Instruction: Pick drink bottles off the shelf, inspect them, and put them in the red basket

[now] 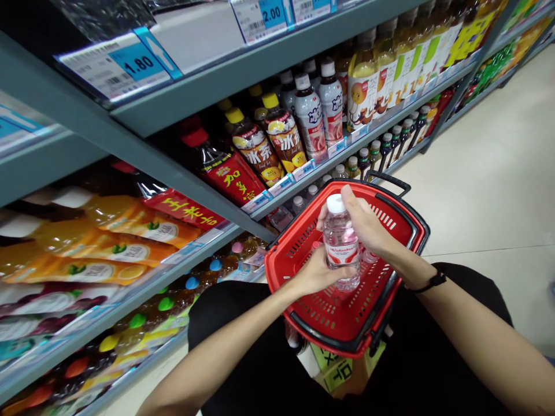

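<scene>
A clear plastic water bottle (339, 231) with a white cap and a red-and-white label stands nearly upright above the red shopping basket (299, 323). My left hand (319, 271) is closed around its lower body, with the thumb across the front. My right hand (366, 222) grips the upper part from the right; its thumb lies beside the cap, and fingertips show behind the bottle. Inside the basket, another clear bottle (369, 256) is partly hidden below my right hand. Behind my left hand, a small red-pink top shows, too covered to name.
Grey shelves (277, 52) with price tags run along the left and front. They hold iced tea bottles (255, 147), orange juice bottles (108, 248) and other drinks. The basket sits between my knees, its black handle (392, 180) at the far side. Pale floor (489, 196) lies right.
</scene>
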`<move>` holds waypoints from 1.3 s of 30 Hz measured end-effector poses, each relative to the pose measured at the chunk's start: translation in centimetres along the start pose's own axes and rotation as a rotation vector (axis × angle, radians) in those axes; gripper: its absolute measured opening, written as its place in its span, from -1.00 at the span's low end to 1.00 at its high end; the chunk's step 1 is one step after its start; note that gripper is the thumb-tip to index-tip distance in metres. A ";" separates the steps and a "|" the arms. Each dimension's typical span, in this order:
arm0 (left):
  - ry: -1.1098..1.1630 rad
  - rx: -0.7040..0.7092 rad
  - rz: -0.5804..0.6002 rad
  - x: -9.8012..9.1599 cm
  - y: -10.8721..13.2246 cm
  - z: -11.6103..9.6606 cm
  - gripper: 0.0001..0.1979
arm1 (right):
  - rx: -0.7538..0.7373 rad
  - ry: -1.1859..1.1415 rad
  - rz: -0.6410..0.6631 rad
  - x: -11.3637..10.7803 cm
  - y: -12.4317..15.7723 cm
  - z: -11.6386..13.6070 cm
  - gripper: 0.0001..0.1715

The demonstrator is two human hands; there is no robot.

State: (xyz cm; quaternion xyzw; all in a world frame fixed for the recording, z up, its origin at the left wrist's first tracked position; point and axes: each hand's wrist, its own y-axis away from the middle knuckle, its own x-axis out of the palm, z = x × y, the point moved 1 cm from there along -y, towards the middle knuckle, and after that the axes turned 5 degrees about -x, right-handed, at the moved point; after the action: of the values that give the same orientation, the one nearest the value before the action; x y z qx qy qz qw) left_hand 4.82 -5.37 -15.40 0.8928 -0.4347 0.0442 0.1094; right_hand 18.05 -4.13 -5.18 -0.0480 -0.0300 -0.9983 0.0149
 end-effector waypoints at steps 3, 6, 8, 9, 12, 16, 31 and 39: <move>0.004 0.001 0.002 0.0 0.0 0.0 -0.38 | 0.000 0.013 -0.004 0.0 0.0 0.0 -0.12; 0.003 -0.004 0.002 0.0 0.1 0.0 -0.38 | 0.007 0.020 -0.007 0.1 0.0 0.2 -0.11; 0.004 -0.005 0.003 0.0 0.1 0.1 -0.38 | 0.011 0.024 -0.009 0.1 -0.1 0.2 -0.11; 0.003 -0.007 0.005 0.0 0.1 0.1 -0.38 | 0.013 0.027 -0.007 0.1 -0.1 0.3 -0.10; 0.002 -0.009 0.007 0.1 0.0 0.1 -0.39 | 0.017 0.030 -0.004 0.0 0.0 0.2 -0.10; 0.016 0.003 0.001 0.1 0.1 0.0 -0.39 | 0.015 0.015 -0.004 0.0 0.0 0.0 -0.12; -0.085 0.065 -0.048 0.0 0.3 0.0 -0.46 | -0.030 -0.007 0.016 -0.1 -0.1 0.1 -0.14; -0.309 0.025 -0.143 -0.3 0.8 -0.7 -0.54 | -0.092 -0.152 0.036 -0.3 -0.3 -0.1 -0.24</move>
State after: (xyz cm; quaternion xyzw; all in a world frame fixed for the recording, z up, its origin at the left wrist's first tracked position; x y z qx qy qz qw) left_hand 3.99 -5.48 -14.61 0.9189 -0.3812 -0.0958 0.0329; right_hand 18.33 -3.79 -5.30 -0.1246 0.0159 -0.9917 0.0283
